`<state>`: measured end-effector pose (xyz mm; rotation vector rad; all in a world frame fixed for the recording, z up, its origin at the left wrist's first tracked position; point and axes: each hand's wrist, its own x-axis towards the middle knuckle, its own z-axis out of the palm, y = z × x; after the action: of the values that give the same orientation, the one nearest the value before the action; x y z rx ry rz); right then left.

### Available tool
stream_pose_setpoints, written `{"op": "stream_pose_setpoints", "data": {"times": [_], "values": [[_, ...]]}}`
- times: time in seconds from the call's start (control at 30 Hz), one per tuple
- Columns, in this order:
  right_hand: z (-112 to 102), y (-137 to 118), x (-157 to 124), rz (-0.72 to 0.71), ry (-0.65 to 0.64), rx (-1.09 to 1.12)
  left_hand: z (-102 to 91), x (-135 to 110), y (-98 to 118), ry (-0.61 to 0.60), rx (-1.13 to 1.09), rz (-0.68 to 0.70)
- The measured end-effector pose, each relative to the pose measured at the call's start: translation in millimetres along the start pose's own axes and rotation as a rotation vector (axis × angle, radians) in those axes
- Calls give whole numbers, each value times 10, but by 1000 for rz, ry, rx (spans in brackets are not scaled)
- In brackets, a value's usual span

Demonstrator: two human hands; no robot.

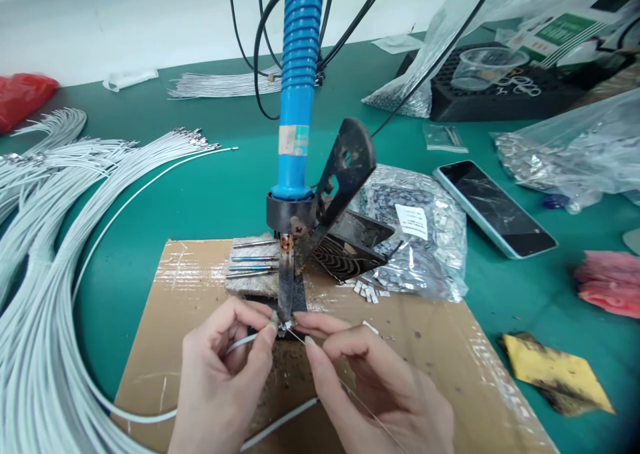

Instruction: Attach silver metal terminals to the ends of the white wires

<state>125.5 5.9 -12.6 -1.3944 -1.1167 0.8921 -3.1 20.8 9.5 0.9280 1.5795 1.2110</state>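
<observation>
A soldering iron (299, 107) with a blue handle hangs tip-down in a black stand (345, 174). Below it, my left hand (220, 367) is closed in a pinch on a white cable (243, 343), whose end reaches the tip. A small shiny metal part (285, 325) sits at that end, directly under the tip; its details are too small to make out. From the right, my right hand (375, 374) is closed on a thin solder wire (373, 414). The wire's end meets the metal part, with my right index fingertip close beside it.
Cardboard (175, 307) lies under the stand. Bundled white cables (65, 261) fill the left side. Several metal tips (253, 259) rest on a grey pad. To the right are a silvery bag (410, 241), a phone (495, 204) and a scorched yellow sponge (557, 371).
</observation>
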Motion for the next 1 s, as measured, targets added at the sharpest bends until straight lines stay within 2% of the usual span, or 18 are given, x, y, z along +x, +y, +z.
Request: {"op": "stream_pose_setpoints", "data": {"times": [0.17, 0.47, 0.8, 1.0], "values": [[11, -1, -7, -10, 0, 44, -9, 1, 6, 6, 10, -1], [-19, 14, 9, -25, -12, -22, -7, 14, -8, -4, 12, -18], [-28, 16, 3, 19, -9, 10, 4, -7, -5, -8, -59, -59], [-36, 3, 11, 8, -15, -1, -6, -8, -2, -4, 1, -60]]}}
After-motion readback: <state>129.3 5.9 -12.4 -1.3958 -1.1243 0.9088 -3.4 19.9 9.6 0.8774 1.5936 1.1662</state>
